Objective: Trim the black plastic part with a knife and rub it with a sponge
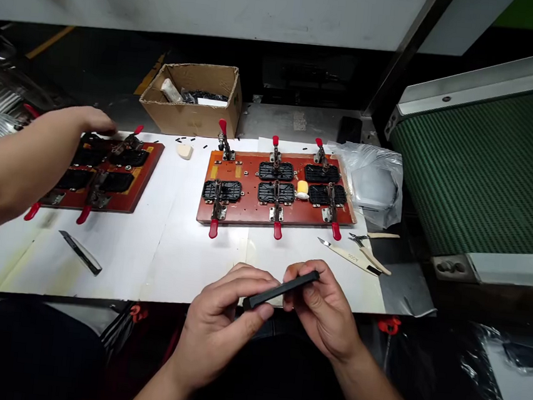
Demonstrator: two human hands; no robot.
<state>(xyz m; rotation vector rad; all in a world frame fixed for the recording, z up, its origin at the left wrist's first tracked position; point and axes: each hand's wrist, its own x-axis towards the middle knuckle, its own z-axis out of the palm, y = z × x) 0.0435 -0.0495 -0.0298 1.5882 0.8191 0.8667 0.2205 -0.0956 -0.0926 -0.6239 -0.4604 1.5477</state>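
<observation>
Clocking from mid-view: got a co-worker's arm at 9, stretched over the left board. Got a knife at 8, maybe parked clear of elbows. Got the left hand at 7, half-closed, with thumb under and fingers over one end of a black part at 5:30. Seeing the middle board dead centre, with clamps likely for keeping pieces still. Got the right hand at 5, loosely curled, pinching the other end, probably to steady it edge-up.
</observation>
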